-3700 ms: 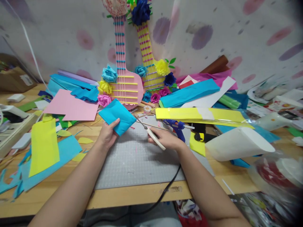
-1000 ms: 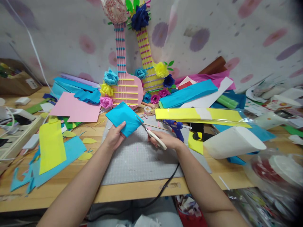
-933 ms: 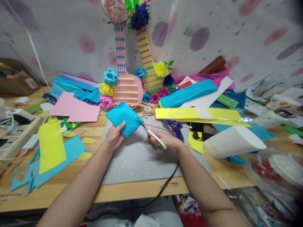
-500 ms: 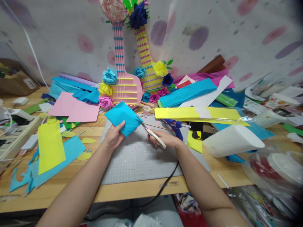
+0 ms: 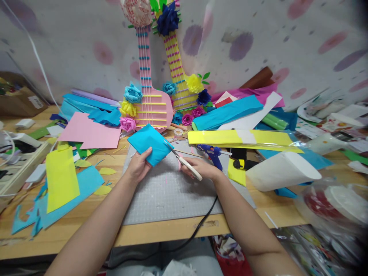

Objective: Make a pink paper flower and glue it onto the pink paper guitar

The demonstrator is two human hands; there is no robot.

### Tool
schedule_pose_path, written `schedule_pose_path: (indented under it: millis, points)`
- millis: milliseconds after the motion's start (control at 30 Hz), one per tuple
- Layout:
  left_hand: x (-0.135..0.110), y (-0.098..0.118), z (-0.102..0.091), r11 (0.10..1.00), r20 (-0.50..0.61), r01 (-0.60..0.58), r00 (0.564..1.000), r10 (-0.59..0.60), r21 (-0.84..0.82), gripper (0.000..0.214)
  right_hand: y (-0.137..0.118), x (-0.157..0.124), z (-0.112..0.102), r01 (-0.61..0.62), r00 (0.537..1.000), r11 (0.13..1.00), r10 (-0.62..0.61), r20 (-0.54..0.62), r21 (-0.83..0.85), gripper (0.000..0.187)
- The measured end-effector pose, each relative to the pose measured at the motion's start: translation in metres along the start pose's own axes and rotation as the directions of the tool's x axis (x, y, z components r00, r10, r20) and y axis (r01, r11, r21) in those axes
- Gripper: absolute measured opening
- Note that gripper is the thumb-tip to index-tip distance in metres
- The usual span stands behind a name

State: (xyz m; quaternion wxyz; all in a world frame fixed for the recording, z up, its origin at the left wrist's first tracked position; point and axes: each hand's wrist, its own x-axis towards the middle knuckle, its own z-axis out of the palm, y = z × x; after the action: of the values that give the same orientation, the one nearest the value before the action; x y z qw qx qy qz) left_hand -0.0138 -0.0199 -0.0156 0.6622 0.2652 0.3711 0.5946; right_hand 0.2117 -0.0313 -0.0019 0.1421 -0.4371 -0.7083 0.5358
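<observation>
My left hand (image 5: 137, 167) grips the lower corner of a folded blue crepe paper piece (image 5: 150, 143), held tilted above the grey cutting mat (image 5: 169, 195). My right hand (image 5: 201, 169) is closed on white-handled scissors (image 5: 188, 167). Their blades point up and left and meet the right edge of the blue paper. Both forearms reach in from the bottom of the view.
A blue glue gun (image 5: 211, 152) lies right of my right hand, its black cord (image 5: 201, 226) running off the table's front edge. Two paper guitars (image 5: 152, 103) lean on the wall behind. Coloured paper sheets, a yellow strip (image 5: 244, 138) and a white paper roll (image 5: 283, 170) lie around.
Over the last seconds the scissors rose from the mat to the blue paper's right edge. The paper shifted slightly right. In the last half second little has moved.
</observation>
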Motion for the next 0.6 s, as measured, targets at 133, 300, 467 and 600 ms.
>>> schedule_pose_path:
  millis: [133, 300, 467, 600]
  points:
    - [0.0011, -0.0006, -0.0015, 1.0, 0.009, -0.005, 1.0, 0.005, -0.001, 0.045, 0.0021, 0.0011, -0.0005, 0.001, 1.0, 1.0, -0.001, -0.004, 0.016, 0.027]
    - [0.0021, -0.001, -0.0026, 1.0, 0.014, 0.003, 1.0, -0.002, -0.026, 0.046, 0.0048, 0.0026, 0.0003, -0.002, 0.999, 0.996, -0.002, 0.051, 0.087, 0.023]
    - [-0.0005, 0.0012, 0.0008, 1.0, -0.005, 0.02, 1.0, -0.02, -0.022, 0.043, 0.0069, 0.0039, 0.0004, 0.006, 0.999, 0.998, -0.007, 0.032, 0.06, 0.026]
    - [-0.0018, 0.0026, 0.0031, 1.0, -0.008, 0.022, 1.0, -0.022, -0.018, 0.041, 0.0046, 0.0031, 0.0001, -0.001, 0.999, 0.997, -0.002, 0.042, 0.076, 0.028]
